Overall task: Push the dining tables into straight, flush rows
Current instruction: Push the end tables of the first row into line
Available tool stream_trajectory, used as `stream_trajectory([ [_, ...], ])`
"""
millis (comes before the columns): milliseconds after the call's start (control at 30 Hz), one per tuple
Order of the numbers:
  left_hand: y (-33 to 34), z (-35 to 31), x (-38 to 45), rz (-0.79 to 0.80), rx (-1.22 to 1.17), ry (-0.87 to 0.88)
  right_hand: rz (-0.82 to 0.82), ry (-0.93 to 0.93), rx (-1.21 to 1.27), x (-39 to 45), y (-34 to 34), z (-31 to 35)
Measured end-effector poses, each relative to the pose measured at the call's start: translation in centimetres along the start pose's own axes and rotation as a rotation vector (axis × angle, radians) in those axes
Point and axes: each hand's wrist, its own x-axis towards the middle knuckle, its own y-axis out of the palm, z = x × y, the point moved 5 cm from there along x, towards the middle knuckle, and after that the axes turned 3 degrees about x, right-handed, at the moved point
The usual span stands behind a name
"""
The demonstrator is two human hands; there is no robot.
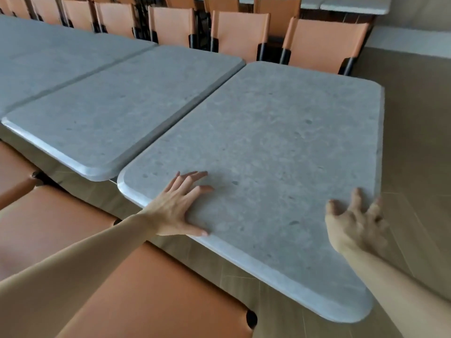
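The grey speckled stone-look end table with rounded corners stood last in the row. A narrow dark gap separated it from the matching neighbouring table, and its near edge sat closer to the person than the neighbour's. The left hand lay flat on the end table's near edge, fingers spread and straight. The right hand hung over its near right side, fingers loosely spread, grasping nothing; contact unclear. Orange chairs lined its far side.
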Motion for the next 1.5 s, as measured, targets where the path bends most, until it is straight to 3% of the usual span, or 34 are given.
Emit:
stream_trajectory([
  [200,1.2,1.2,0.6,0.179,0.215,0.242,-0.004,0.1,0.025,0.5,0.4,-0.9],
  [367,1.4,1.9,0.1,0.051,0.251,0.324,-0.053,0.061,0.071,-0.5,0.4,-0.3],
  [433,1.4,2.0,0.1,0.032,0.207,0.326,-0.141,-0.046,0.063,-0.7,-0.2,0.4],
  [533,1.7,2.2,0.2,0.047,0.216,0.329,-0.304,-0.355,0.023,-2.4,-1.0,2.4],
  [600,2.2,2.3,0.0,0.072,0.224,0.316,-0.355,-0.408,-0.063,-3.9,-1.4,3.4],
  [667,2.2,2.4,0.1,0.095,0.243,0.301,-0.232,-0.295,-0.138,-5.5,-0.7,4.7],
  [767,2.0,2.5,0.2,0.084,0.252,0.297,0.098,-0.107,-0.261,-9.1,2.7,6.0],
  [867,2.1,2.6,0.2,0.087,0.249,0.3,0.047,-0.387,-0.154,-14.1,4.4,8.9],
  [933,2.1,2.7,0.3,0.084,0.251,0.305,0.057,-0.621,-0.266,-15.6,5.6,10.2],
  [1067,1.9,2.7,0.5,0.082,0.214,0.312,0.068,-0.532,-0.357,-14.7,6.6,10.4],
  [1500,1.5,2.9,2.9,0.095,0.202,0.344,0.077,-0.501,-0.363,-12.8,6.2,10.6],
])
